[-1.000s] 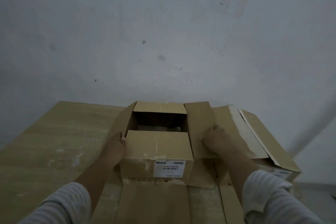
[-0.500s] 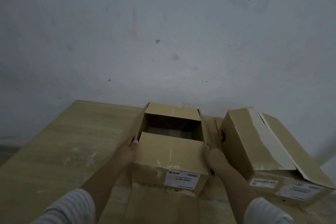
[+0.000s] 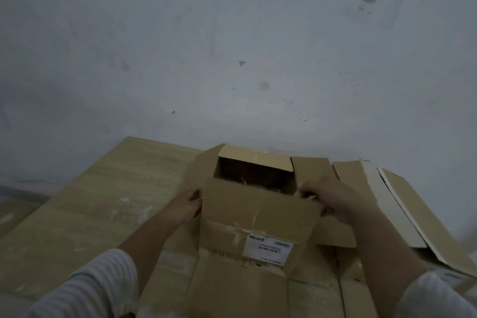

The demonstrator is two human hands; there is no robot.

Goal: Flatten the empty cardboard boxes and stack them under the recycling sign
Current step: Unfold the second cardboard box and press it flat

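A brown cardboard box [image 3: 254, 217] stands open on the wooden table, its top flaps spread and a white label [image 3: 268, 249] on its near face. My left hand [image 3: 184, 205] grips the left edge of the near top flap. My right hand [image 3: 326, 195] pinches the right corner of that same flap, in front of the spread right flap. The inside of the box is dark. A second cardboard box [image 3: 392, 209] lies on its side to the right, pale flaps hanging open. No recycling sign is in sight.
The wooden table [image 3: 98, 206] runs up to a bare grey wall [image 3: 232, 46]. Flat cardboard [image 3: 240, 294] lies under and in front of the box. The table's left edge drops off at the far left.
The box's side flaps have swung outward again. Both hands have shifted from the box's sides up to the near flap's edges. The view has moved closer.
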